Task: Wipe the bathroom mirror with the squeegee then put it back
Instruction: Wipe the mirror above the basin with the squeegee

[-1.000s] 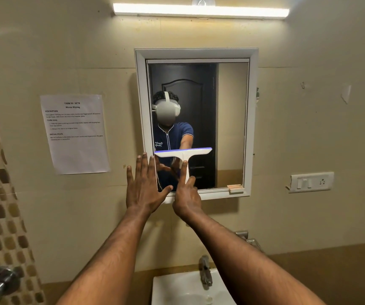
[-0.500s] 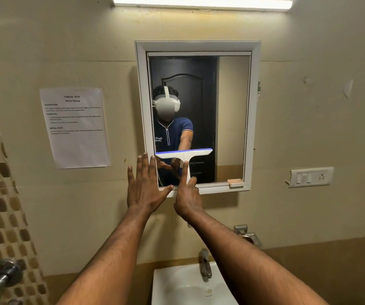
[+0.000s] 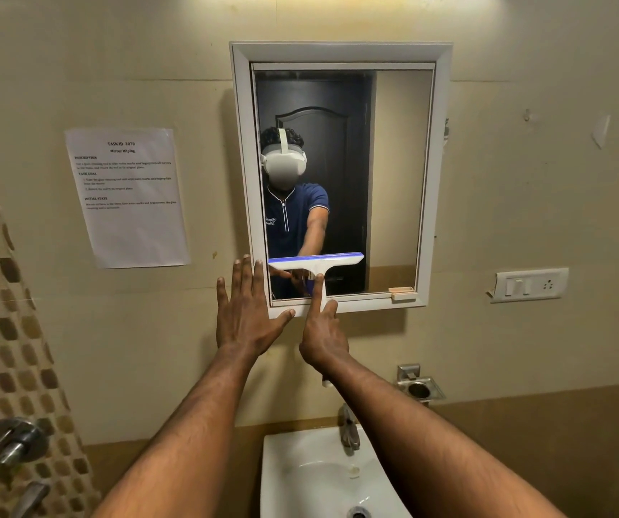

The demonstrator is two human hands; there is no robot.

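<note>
A white-framed mirror hangs on the beige wall above the sink. A white squeegee with a blue blade edge lies against the lower left of the glass, its handle pointing down. My right hand grips that handle, with the index finger stretched up along it. My left hand is flat and spread against the wall and the mirror frame's lower left corner, holding nothing. The glass reflects a person wearing a headset.
A white sink with a chrome tap sits below my arms. A printed sheet is taped left of the mirror, a switch plate on the right, a metal holder under it, shower valves at far left.
The view has tilted down, so the mirror sits lower in frame and the light strip is gone. The squeegee stays low on the glass; both hands keep their positions.
</note>
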